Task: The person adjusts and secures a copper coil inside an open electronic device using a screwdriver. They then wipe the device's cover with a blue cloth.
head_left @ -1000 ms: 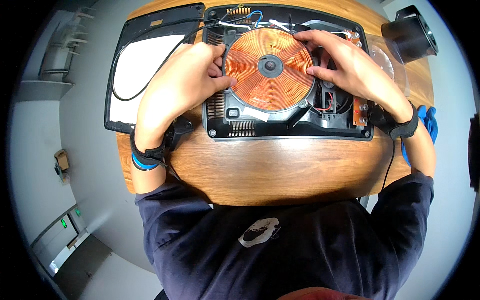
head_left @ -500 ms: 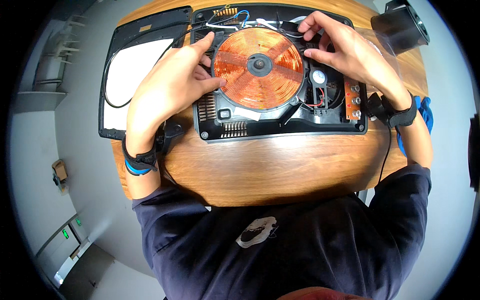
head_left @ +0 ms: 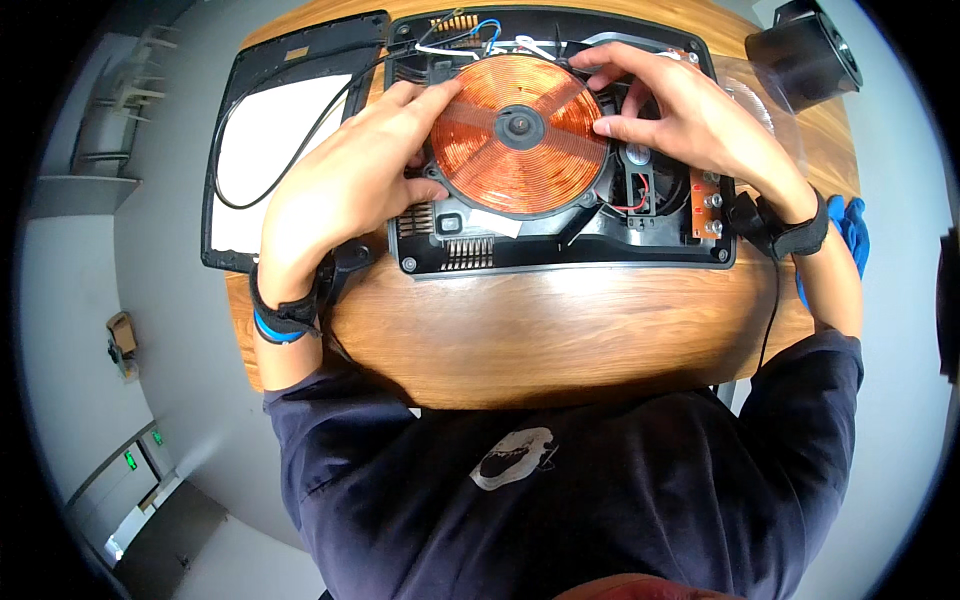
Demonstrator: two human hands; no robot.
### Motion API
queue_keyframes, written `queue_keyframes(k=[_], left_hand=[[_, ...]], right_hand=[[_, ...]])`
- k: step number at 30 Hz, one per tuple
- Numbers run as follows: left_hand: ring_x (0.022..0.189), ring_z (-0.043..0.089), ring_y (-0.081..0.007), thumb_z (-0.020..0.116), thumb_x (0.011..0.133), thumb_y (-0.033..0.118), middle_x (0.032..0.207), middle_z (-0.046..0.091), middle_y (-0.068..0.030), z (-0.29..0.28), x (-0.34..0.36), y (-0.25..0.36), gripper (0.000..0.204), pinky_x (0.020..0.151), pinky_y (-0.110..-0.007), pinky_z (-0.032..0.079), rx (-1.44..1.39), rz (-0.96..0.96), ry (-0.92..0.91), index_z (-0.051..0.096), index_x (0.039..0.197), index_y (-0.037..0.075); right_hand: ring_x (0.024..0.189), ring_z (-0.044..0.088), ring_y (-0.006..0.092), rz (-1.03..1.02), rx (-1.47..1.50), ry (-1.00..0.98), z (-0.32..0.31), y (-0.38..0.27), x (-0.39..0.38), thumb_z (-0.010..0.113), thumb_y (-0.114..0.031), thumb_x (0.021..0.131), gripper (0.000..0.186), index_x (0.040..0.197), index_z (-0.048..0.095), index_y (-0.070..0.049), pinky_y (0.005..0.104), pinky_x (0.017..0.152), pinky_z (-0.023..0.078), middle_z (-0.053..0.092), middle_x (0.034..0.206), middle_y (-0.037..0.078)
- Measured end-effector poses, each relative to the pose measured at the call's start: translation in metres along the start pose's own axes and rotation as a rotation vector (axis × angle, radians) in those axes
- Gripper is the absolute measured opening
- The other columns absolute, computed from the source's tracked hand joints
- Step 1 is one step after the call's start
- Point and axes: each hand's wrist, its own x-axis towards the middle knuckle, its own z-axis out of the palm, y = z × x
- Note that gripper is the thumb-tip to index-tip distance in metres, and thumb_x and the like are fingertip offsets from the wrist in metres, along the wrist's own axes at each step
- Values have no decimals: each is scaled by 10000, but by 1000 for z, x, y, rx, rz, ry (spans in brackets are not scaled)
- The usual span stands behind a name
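Note:
A flat copper coil disc (head_left: 515, 175) with a dark hub sits in an opened black appliance base (head_left: 625, 255). My left hand (head_left: 360, 165) grips the coil's left edge, thumb at the lower left and fingertips at the upper left. My right hand (head_left: 680, 120) holds the upper right edge between thumb and fingertips; some fingertips are partly hidden. Around the coil are white, blue and red wires (head_left: 640, 200), a small fan motor part (head_left: 637, 154) and an orange circuit board (head_left: 705, 205).
A detached black panel with a white sheet (head_left: 265, 140) and a looped black cable lies left on the wooden table (head_left: 530, 340). At the right are a black cylindrical container (head_left: 800, 60), a transparent plastic piece (head_left: 762, 115) and blue cloth (head_left: 850, 230). Black straps circle both wrists.
My left fingertips have moved rightward onto the upper left of the coil. My right hand lifted slightly off the edge, then came down and left onto it again.

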Motion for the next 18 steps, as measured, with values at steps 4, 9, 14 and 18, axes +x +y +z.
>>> queue_keyframes(k=[4, 9, 14, 18], left_hand=[[987, 740, -314, 937, 833, -38, 1448, 647, -194, -1, -1, -1, 1041, 903, -415, 660, -40, 21, 13, 468, 1746, 138], [1085, 764, -352, 928, 855, 1, 1301, 720, -207, -3, -1, 5, 931, 950, -467, 625, -29, 29, 28, 509, 1681, 99], [1050, 734, -375, 913, 862, -12, 1255, 719, -189, -4, -5, 6, 945, 961, -470, 603, -38, 37, 62, 495, 1700, 108], [1013, 709, -370, 879, 884, -41, 1174, 721, -174, -6, -1, 1, 948, 947, -466, 591, -50, 87, 66, 478, 1729, 119]], right_hand=[[915, 661, 114, 98, 78, -18, 5, 0, 4, 784, -236, 1127, 532, 1621, 615, -135, 307, 864, 602, 766, 1287, 97], [979, 770, 208, 57, 139, -28, 9, 5, 9, 801, -335, 1118, 579, 1613, 615, -100, 361, 876, 640, 763, 1158, 135], [919, 662, 102, 55, 49, -22, 8, 10, 8, 736, -226, 1165, 580, 1705, 539, -153, 290, 852, 590, 698, 1127, 66], [877, 635, 97, 132, 115, -11, 5, 11, 7, 726, -227, 1171, 561, 1694, 551, -125, 298, 818, 566, 688, 1001, 35]])
